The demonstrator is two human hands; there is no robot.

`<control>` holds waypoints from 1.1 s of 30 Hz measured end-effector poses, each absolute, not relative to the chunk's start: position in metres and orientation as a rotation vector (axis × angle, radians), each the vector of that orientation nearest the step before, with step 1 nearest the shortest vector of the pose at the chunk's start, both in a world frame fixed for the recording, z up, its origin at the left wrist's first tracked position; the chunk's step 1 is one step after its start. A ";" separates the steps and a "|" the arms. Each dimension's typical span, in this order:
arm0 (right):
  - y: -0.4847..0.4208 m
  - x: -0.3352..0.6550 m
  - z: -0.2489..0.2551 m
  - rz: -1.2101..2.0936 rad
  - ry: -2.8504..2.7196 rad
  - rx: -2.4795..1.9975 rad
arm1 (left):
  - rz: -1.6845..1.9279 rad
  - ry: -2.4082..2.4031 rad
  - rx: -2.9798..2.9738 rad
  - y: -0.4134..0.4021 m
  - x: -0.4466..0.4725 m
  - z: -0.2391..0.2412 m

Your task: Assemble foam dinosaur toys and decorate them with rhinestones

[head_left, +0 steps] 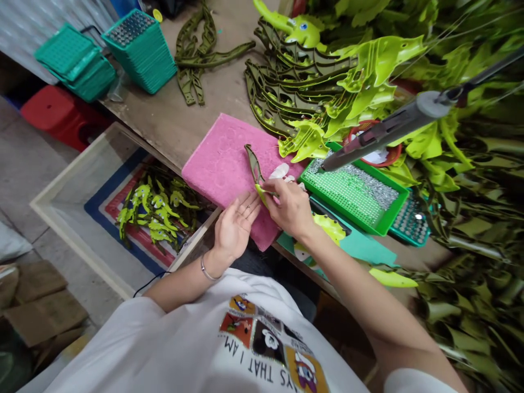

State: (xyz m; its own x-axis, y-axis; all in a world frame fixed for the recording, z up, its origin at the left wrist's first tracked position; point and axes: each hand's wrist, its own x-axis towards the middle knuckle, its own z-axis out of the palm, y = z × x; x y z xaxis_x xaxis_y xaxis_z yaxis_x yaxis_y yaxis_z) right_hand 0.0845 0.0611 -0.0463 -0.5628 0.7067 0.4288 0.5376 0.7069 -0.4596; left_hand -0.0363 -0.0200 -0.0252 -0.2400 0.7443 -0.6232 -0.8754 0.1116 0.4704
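My right hand [291,206] is closed on a small yellow-green and olive plastic part [254,164], whose curved dark end sticks up past the fingers. Just beside it, my left hand [235,226] lies with the palm turned up and the fingers stretched out, and nothing shows in it. Both hands are over the near edge of a folded pink towel [221,150]. Some small white pieces [280,171] rest on the towel behind my right hand. A grey electric screwdriver [380,128] hangs tip down over a green tray of small screws [368,204].
Olive and yellow-green plastic shells [303,82] lie in rows behind the towel, with a big heap to the right. Teal trays [141,54] are stacked at the back left. Below the table edge, a large bin [77,224] holds several lime-headed figures [158,210].
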 end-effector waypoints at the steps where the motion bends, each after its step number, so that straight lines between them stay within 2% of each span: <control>1: 0.055 0.088 -0.041 0.375 -2.293 -0.907 | 1.519 0.981 -0.174 -0.020 -0.035 -0.023; 5: 0.032 0.099 -0.029 0.361 -2.259 -0.840 | 1.454 0.965 -0.152 -0.020 -0.025 -0.013; 10: 0.018 0.121 -0.027 0.388 -2.222 -0.963 | 1.341 0.934 -0.071 -0.017 -0.002 -0.006; 17: -0.016 0.183 -0.023 0.405 -1.986 -1.188 | 1.251 0.863 0.070 -0.017 0.023 -0.021; 27: -0.044 0.191 -0.054 0.133 -2.257 -0.945 | 1.195 0.895 0.091 -0.021 0.028 -0.029; 33: -0.045 0.195 -0.049 0.226 -2.223 -0.931 | 1.156 0.916 0.013 -0.021 0.028 -0.020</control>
